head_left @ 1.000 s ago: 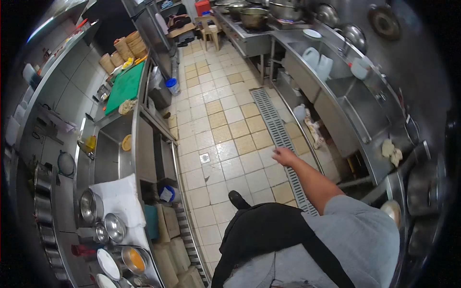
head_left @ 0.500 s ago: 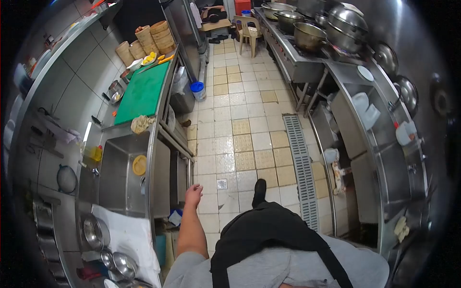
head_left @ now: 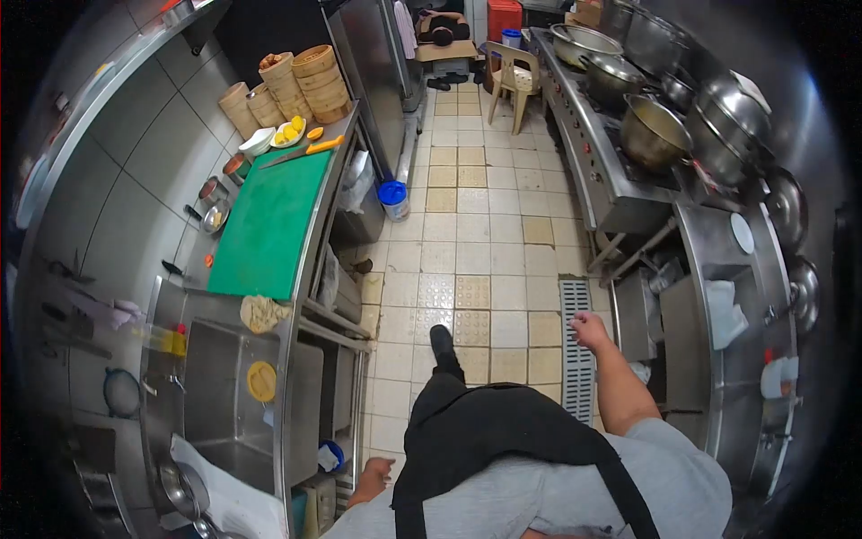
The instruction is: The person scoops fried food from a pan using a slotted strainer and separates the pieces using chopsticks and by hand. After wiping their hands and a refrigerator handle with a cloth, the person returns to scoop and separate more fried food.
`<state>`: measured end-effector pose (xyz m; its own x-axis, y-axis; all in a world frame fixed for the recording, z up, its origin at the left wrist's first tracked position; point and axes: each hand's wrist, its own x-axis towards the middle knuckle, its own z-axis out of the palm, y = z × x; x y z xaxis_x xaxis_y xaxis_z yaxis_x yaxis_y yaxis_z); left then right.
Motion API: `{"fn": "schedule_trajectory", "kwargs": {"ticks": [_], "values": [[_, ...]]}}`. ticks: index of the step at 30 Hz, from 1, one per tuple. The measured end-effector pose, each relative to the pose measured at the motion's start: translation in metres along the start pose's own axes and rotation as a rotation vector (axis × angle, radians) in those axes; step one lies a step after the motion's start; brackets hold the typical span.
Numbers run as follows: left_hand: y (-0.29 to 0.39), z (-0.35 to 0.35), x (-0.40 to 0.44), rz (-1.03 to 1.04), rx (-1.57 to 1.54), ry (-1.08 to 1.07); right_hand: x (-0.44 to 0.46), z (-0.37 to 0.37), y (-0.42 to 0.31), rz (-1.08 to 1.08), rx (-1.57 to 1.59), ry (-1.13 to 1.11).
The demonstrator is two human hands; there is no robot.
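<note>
I am in mid-stride along a tiled kitchen aisle, wearing a black apron (head_left: 503, 427). Low beside my left hip, my left hand (head_left: 377, 472) hangs near the front of the left sink counter, its fingers loosely apart and holding nothing. My right hand (head_left: 590, 331) is swung forward over the floor drain grate (head_left: 576, 377), fingers slightly bent with nothing visible in them. On the left counter a green cutting board (head_left: 269, 225) carries a knife with an orange handle (head_left: 325, 145). A crumpled cloth (head_left: 264, 314) lies at the rim of the steel sink (head_left: 215, 427), which contains a yellow round item (head_left: 261, 381).
Bamboo steamers (head_left: 321, 85) and a plate of lemons (head_left: 289, 133) stand at the back left. A blue-lidded bucket (head_left: 393, 199) and a plastic chair (head_left: 514, 81) are on the floor. Pots (head_left: 655, 130) crowd the right stove. A person (head_left: 442, 31) is at the far end.
I have moved forward along the aisle. My left hand has swung back toward my hip, and my right hand has come into view in front. The other foot is now forward.
</note>
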<state>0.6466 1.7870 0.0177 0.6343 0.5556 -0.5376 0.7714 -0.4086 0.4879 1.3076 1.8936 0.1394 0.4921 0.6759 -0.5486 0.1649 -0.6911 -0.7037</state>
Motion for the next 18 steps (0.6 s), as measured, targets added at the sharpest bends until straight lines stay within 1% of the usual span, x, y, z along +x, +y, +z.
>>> {"fn": "schedule_trajectory", "kwargs": {"ticks": [1, 3, 4, 5, 6, 7, 8, 9, 10, 11, 12, 13, 14, 16, 18], "values": [[0.007, -0.01, -0.01, 0.079, -0.194, 0.163, 0.017, 0.007, -0.016, -0.089, 0.066, 0.02], [0.013, -0.037, -0.008, 0.244, -0.577, 0.502, 0.046, 0.025, -0.032, -0.089, 0.038, -0.002], [0.0, -0.048, 0.029, 0.244, -0.577, 0.507, 0.057, 0.03, -0.041, -0.094, 0.008, -0.017], [-0.027, -0.052, 0.084, -0.474, -0.843, 0.209, 0.066, 0.034, -0.041, -0.009, -0.057, -0.093], [-0.055, -0.056, 0.121, -1.193, -1.031, -0.134, 0.073, 0.038, -0.038, 0.017, -0.155, -0.164], [-0.069, -0.099, 0.146, -0.687, -0.463, -0.179, 0.085, 0.043, -0.029, 0.041, -0.251, -0.232], [-0.084, -0.149, 0.183, -0.168, 0.092, -0.209, 0.094, 0.051, -0.012, 0.147, -0.206, -0.25], [-0.09, -0.189, 0.22, -0.194, 0.203, -0.172, 0.098, 0.053, 0.005, 0.263, -0.165, -0.27], [-0.089, -0.23, 0.251, -0.219, 0.316, -0.145, 0.099, 0.045, 0.016, -0.087, -0.684, -0.458], [-0.068, -0.288, 0.275, -0.534, -0.333, 0.086, 0.107, 0.04, 0.018, -0.476, -1.184, -0.621], [-0.069, -0.333, 0.311, -0.527, -0.317, 0.086, 0.108, 0.038, 0.018, -0.316, -1.094, -0.595], [-0.072, -0.369, 0.347, -0.554, -0.573, 0.22, 0.104, 0.037, 0.022, -0.155, -0.999, -0.567], [-0.072, -0.401, 0.379, -0.575, -0.832, 0.35, 0.114, 0.036, 0.038, -0.119, -0.971, -0.557], [-0.058, -0.46, 0.431, -0.374, -0.933, 0.589, 0.145, 0.04, 0.107, -0.23, -1.029, -0.55], [-0.04, -0.502, 0.475, -0.335, -0.938, 0.621, 0.184, 0.039, 0.17, -0.398, -1.133, -0.525]]}}
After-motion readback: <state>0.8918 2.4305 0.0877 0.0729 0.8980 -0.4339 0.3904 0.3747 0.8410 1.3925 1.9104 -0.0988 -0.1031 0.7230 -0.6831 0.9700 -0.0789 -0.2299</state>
